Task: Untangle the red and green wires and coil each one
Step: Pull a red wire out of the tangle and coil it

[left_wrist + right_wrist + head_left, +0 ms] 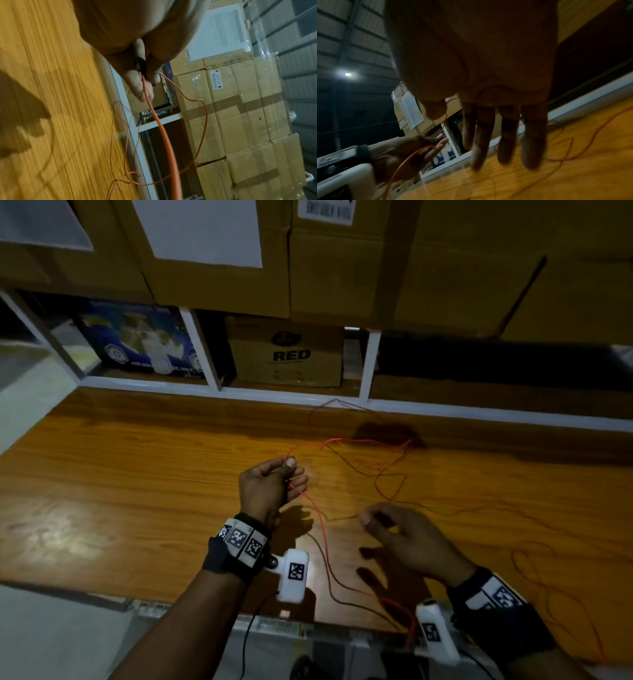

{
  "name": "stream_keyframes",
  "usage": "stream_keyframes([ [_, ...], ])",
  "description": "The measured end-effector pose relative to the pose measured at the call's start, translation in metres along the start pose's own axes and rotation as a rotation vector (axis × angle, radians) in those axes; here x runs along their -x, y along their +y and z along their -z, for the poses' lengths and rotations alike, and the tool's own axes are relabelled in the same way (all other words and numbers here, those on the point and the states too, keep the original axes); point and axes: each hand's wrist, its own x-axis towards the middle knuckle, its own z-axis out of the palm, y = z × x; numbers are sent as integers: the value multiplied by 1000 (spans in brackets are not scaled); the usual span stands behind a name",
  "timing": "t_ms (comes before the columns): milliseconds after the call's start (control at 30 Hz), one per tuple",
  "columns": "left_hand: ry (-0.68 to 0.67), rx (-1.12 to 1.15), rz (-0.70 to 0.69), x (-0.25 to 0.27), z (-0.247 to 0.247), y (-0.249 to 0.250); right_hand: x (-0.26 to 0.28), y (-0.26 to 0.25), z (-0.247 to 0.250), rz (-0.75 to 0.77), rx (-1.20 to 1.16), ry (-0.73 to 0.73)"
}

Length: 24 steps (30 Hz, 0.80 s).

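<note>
My left hand is raised over the middle of the wooden table and pinches the red wire between thumb and fingers. From that pinch the red wire runs back toward the near edge and also loops away to the right. A thin dark green wire crosses it on the tabletop. My right hand hovers low to the right with its fingers straight and spread. A thin strand passes by its thumb, which stands apart from the fingers. The right wrist view also catches the left hand with the red wire.
Loose loops of thin wire sprawl over the right side of the table. White-framed shelf compartments with boxes line the back edge, and large cardboard cartons are stacked above. The table's near edge is just below my wrists.
</note>
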Motion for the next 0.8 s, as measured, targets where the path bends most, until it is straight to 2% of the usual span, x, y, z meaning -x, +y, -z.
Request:
stream_keyframes([
  [67, 9, 5, 3, -4, 2, 1, 3, 4, -14, -30, -45, -238],
  [133, 31, 3, -8, -11, 8, 4, 2, 20, -28, -49, 49, -318],
  [200, 53, 6, -13, -19, 16, 7, 0, 38, -39, -68, 156, -307],
  [233, 57, 6, -11, -23, 20, 7, 0, 44, -44, -85, 138, -303],
  [267, 60, 4, -6, -25, 24, 7, 1, 47, -51, -108, 57, -316],
  [367, 91, 12, 20, -29, 32, 1, 7, 45, -75, -246, -408, -299],
  [433, 108, 46, 31, -28, 35, -4, 8, 38, -87, -346, -520, -297],
  [600, 242, 99, 8, -33, 51, -9, 6, 27, -106, -365, -516, -426],
  [800, 332, 113, -23, -40, 64, -5, -6, 20, -122, -435, -509, -327],
])
